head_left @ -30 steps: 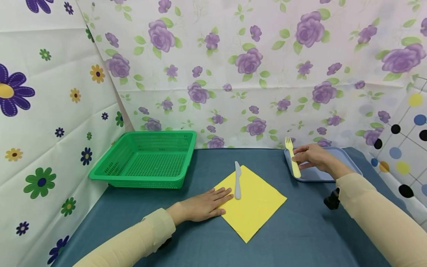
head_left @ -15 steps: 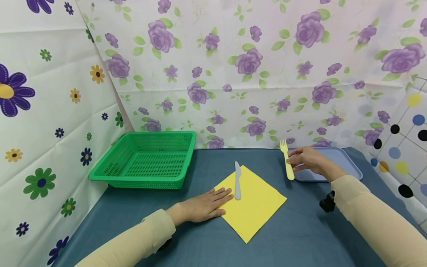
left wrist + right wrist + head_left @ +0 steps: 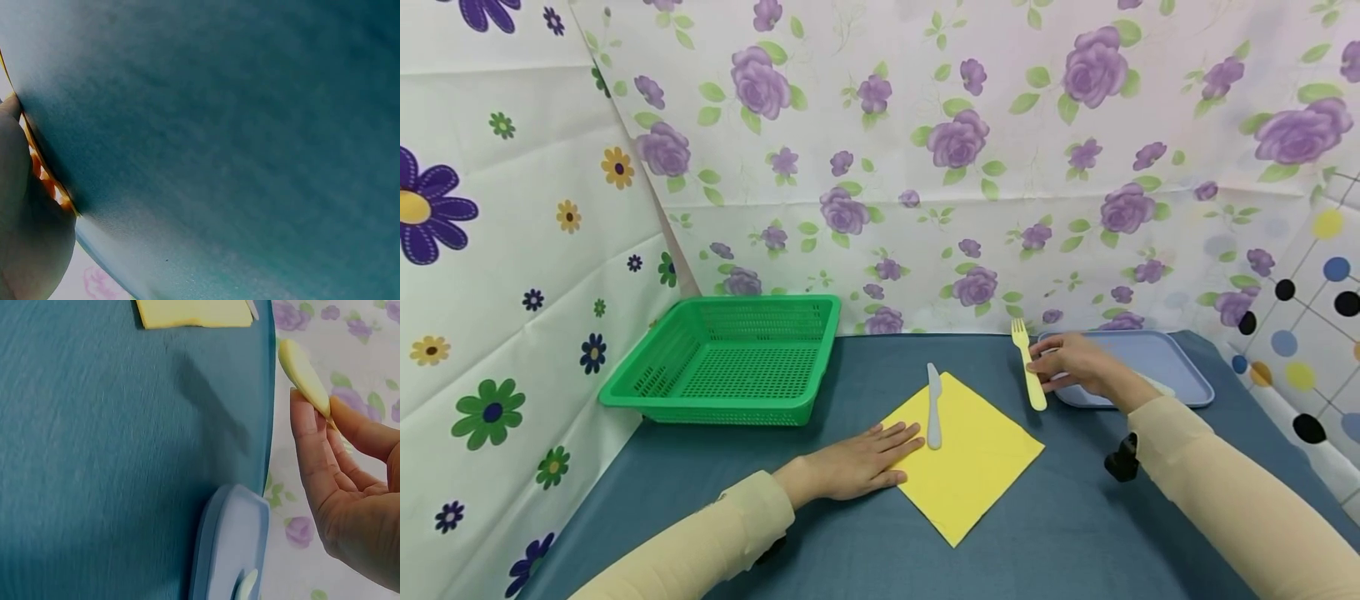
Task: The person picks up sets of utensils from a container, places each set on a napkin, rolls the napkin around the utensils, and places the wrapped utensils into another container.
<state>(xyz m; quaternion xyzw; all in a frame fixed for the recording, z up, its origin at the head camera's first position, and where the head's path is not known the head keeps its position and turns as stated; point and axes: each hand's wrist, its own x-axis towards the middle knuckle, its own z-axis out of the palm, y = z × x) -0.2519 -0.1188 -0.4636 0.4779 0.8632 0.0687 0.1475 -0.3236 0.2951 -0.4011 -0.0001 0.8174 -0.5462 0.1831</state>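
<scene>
Yellow fork [image 3: 1036,392] — light and stiff, I judged, best taken mid-handle — was pinched in the right hand [image 3: 1078,364], the left hand [image 3: 856,463] lying on yellow napkin [image 3: 976,468], fingers slightly spread.

The right hand [image 3: 359,500] pinches a yellow fork [image 3: 304,374] between thumb and fingertips, its rounded handle end pointing up and left, in front of a white sheet with purple flowers [image 3: 290,565]. Below lies a blue tabletop [image 3: 106,462] bearing a long shadow [image 3: 212,403], with part of a folded yellow napkin [image 3: 194,312] at the top edge. At the bottom, a light-blue tray [image 3: 240,525], cut off by the frame, holds a pale, rounded piece [image 3: 247,585].
</scene>
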